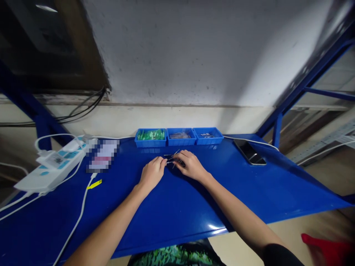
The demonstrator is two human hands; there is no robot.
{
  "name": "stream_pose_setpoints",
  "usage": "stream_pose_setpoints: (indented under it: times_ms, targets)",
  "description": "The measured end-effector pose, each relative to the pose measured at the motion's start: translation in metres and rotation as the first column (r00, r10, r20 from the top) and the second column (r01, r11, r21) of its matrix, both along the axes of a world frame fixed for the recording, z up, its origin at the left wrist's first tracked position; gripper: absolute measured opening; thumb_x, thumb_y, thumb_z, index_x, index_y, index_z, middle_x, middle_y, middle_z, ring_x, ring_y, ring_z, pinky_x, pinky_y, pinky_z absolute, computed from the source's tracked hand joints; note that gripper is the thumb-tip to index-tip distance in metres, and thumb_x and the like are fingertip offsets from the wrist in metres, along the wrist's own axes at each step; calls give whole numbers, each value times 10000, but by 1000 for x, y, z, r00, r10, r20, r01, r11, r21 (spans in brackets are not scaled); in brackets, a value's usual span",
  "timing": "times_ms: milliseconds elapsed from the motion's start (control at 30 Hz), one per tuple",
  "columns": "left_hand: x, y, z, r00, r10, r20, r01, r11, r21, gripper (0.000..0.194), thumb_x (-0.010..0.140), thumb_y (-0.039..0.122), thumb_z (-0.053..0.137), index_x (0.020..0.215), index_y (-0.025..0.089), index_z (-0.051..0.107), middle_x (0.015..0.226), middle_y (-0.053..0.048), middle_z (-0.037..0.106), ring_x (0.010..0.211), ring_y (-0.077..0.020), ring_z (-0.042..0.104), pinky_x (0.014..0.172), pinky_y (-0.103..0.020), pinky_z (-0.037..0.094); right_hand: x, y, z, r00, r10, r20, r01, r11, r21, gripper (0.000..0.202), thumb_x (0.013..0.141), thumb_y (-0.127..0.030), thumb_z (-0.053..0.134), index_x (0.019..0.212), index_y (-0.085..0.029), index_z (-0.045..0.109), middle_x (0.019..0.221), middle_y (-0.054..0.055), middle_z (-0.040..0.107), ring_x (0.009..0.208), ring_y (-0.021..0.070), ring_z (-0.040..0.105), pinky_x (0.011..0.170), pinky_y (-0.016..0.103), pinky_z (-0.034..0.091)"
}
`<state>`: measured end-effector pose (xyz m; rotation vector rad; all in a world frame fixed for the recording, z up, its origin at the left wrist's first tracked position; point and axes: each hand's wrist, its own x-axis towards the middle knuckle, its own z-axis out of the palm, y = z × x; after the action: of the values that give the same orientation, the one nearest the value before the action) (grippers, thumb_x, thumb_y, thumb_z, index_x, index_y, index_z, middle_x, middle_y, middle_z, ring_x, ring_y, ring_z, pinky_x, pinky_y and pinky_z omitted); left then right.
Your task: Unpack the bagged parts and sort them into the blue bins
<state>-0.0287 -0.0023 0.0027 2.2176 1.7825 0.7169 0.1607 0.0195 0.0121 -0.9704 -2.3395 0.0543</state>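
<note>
Both hands meet near the middle of the blue table, in front of three blue bins. My left hand (153, 170) is closed, its thumb and fingertips pinching one end of a thin metal piece (170, 162). Just to its right, my right hand (189, 165) curls over several thin dark and silvery pieces, some sticking out past the fingertips. Green items (151, 135) fill the left bin (151, 144). Small pale items lie in the middle bin (181, 142), and thin metal pins (207, 135) in the right bin (210, 141).
A white power strip (52, 170) with plugs and cables stands at the left, beside a blurred-out phone-like object (104, 155) on a white cable with a yellow tag (94, 184). A dark phone (249, 152) lies at the right. Blue frame posts (277, 131) rise at both sides.
</note>
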Motion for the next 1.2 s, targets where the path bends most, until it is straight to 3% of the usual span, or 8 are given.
stream_pose_setpoints:
  times_ms: [133, 300, 533, 700, 767, 933, 1067, 1200]
  targets:
    - [-1, 1, 2, 998, -11, 61, 11, 1000, 2, 336, 947, 320, 332, 717, 196, 543, 789, -21, 673, 748, -167, 633, 632, -244, 385, -3, 0, -1, 1000, 0, -9, 0, 1000, 11, 181, 926, -252, 425, 865, -168, 574, 837, 70, 594, 755, 171, 521, 677, 292, 396]
    - [-6, 2, 3, 994, 61, 94, -68, 994, 82, 328, 941, 308, 340, 707, 193, 538, 753, -25, 656, 730, -165, 622, 643, -245, 383, -9, -7, 2, 999, 35, -40, -37, 998, -42, 194, 940, -274, 397, 1036, -169, 530, 952, 81, 600, 861, 184, 546, 755, 314, 399]
    - [-3, 0, 0, 984, -20, 175, 18, 1000, 14, 361, 941, 340, 343, 653, 195, 504, 679, -6, 623, 647, -149, 599, 626, -242, 381, -10, -4, -1, 998, 27, 58, -26, 1000, -3, 183, 940, -235, 396, 895, -170, 562, 860, 71, 599, 761, 171, 515, 698, 301, 350]
    - [1, -6, -1, 958, -90, 273, 87, 996, 24, 183, 916, 351, 418, 867, 218, 534, 701, 20, 619, 618, -136, 576, 604, -227, 386, -5, 0, -2, 999, -28, 37, 29, 1000, -10, 264, 957, -278, 366, 821, -163, 561, 739, 55, 586, 674, 164, 476, 663, 301, 316]
    - [2, -7, -1, 961, -116, 250, 103, 993, 63, 163, 909, 330, 429, 860, 215, 535, 693, 19, 619, 627, -141, 575, 626, -237, 386, -4, -1, -1, 999, -23, 27, 24, 999, -23, 290, 963, -278, 344, 809, -161, 560, 727, 56, 586, 666, 165, 474, 658, 301, 315]
    - [2, -5, -4, 976, -87, 199, 86, 996, 13, 275, 923, 316, 382, 720, 207, 532, 618, 3, 616, 581, -149, 583, 599, -248, 380, -3, -5, 2, 1000, 30, 8, -30, 996, -80, 219, 931, -349, 436, 964, -165, 552, 850, 73, 620, 744, 178, 518, 696, 303, 349]
    - [2, -4, -2, 967, -71, 243, 83, 996, -37, 326, 924, 334, 367, 664, 207, 516, 609, 0, 626, 599, -150, 608, 598, -241, 401, -4, -7, 2, 996, 87, 27, -85, 994, -67, 178, 941, -265, 408, 955, -183, 566, 844, 68, 619, 737, 174, 521, 674, 300, 362]
    - [3, -8, 5, 947, -81, 311, 98, 994, -41, 236, 911, 353, 396, 801, 214, 552, 591, 25, 597, 573, -141, 584, 570, -234, 394, -4, -9, 1, 999, 41, -1, -41, 998, -51, 212, 935, -293, 422, 885, -184, 597, 812, 69, 612, 731, 176, 522, 672, 303, 377]
